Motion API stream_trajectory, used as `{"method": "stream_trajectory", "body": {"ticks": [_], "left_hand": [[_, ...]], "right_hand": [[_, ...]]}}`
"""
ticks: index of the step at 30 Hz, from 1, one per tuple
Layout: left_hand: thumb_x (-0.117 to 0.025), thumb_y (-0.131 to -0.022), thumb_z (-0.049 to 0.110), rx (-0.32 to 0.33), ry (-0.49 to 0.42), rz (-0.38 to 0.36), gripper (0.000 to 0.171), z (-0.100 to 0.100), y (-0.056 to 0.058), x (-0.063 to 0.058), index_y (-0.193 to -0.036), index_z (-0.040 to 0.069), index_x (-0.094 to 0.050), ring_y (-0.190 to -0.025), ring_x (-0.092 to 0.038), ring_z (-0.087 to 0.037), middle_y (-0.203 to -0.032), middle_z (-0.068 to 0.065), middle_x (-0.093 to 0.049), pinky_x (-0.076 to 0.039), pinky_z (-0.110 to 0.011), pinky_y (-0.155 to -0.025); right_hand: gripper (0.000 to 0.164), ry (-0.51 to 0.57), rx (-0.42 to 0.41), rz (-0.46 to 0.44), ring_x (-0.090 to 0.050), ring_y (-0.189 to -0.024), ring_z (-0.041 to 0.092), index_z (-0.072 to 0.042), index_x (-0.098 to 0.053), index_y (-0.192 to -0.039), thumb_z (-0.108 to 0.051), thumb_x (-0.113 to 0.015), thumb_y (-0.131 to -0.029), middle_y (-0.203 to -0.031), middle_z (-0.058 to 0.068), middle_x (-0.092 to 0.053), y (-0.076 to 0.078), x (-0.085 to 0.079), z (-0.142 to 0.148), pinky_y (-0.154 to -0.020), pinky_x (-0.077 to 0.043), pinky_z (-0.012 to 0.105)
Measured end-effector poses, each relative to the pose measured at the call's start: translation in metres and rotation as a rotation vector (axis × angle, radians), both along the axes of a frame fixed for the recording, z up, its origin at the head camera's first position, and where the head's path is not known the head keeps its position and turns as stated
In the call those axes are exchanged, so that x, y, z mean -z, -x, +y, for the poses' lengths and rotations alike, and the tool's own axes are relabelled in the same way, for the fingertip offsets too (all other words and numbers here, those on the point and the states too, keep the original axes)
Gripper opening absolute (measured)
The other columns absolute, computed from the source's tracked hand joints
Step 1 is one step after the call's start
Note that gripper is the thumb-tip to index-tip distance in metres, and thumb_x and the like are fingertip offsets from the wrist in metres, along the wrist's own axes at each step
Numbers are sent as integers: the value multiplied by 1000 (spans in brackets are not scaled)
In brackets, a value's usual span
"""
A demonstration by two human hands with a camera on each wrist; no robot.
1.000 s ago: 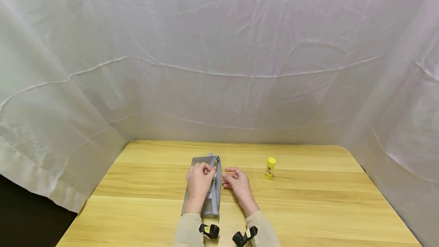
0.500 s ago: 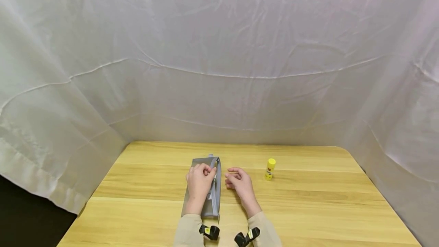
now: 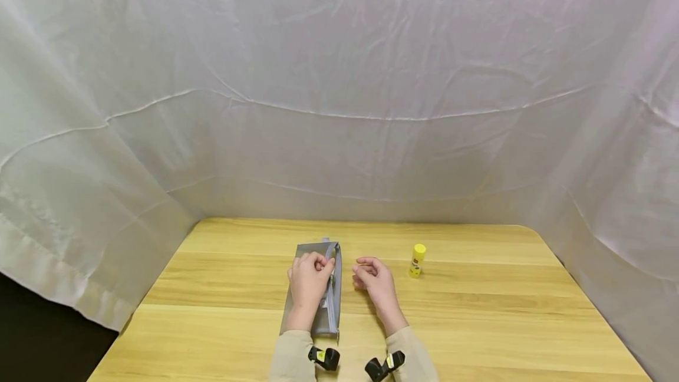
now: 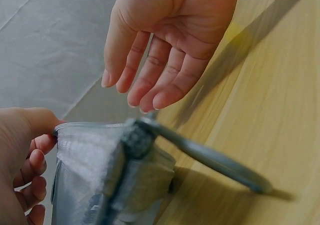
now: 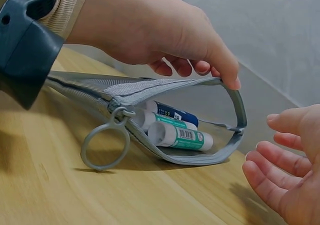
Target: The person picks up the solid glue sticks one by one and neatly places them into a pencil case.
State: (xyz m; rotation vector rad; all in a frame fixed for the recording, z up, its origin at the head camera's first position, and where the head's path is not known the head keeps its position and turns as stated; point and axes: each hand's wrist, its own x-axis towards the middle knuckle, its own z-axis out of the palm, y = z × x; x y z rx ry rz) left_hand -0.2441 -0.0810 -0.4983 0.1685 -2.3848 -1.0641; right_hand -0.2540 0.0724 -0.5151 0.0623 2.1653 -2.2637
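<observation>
A grey zippered pouch (image 3: 322,328) lies on the table, its mouth gaping toward the right. My left hand (image 3: 306,282) pinches the upper edge of that mouth between thumb and fingers, holding it raised. Inside, the right wrist view shows two white-and-green glue sticks (image 5: 187,138) and a dark blue tube (image 5: 175,113), probably another glue stick. A ring pull (image 5: 106,146) hangs from the zipper. My right hand (image 3: 378,285) hovers just right of the pouch, fingers relaxed and slightly bent, holding nothing. A yellow glue stick (image 3: 417,261) stands upright farther right.
The wooden table (image 3: 504,311) extends on both sides of the hands. Pale grey curtain fabric (image 3: 371,152) encloses its back and sides. Each sleeve carries a black wrist camera, one on the left (image 3: 325,358) and one on the right (image 3: 384,365).
My right hand has drawn slightly to the right, away from the pouch's mouth. The left hand keeps its pinch on the pouch edge, and the yellow glue stick stays put.
</observation>
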Motion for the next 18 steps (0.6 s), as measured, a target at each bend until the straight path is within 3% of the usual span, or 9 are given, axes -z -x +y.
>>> {"method": "stream_trajectory", "body": {"ticks": [3,12,18], "left_hand": [[-78,-79,27,3,-1,-3,25,0,0,0,-65,19,-60,-68,-42,-13,-64,5,-50,-29,-34,-73],[-78,-80,27,10,-15,2,25,-1,-1,0,-65,19,-60,-68,-42,-13,-64,6,-49,-29,-34,-74],[-78,-80,27,7,-12,11,25,-1,0,2,-65,19,-59,-68,-41,-13,-64,6,-48,-29,-35,-75]], "right_hand": [[35,-3,25,15,-68,-75,18,9,-56,-119,-8,-66,-90,-98,25,-67,3,8,1,-68,-58,31],[33,15,76,32,-65,-74,15,8,-57,-117,-8,-66,-90,-91,10,-67,2,5,4,-68,-58,31],[33,7,112,64,-66,-77,15,9,-57,-116,-10,-66,-91,-89,8,-66,2,5,7,-69,-57,31]]}}
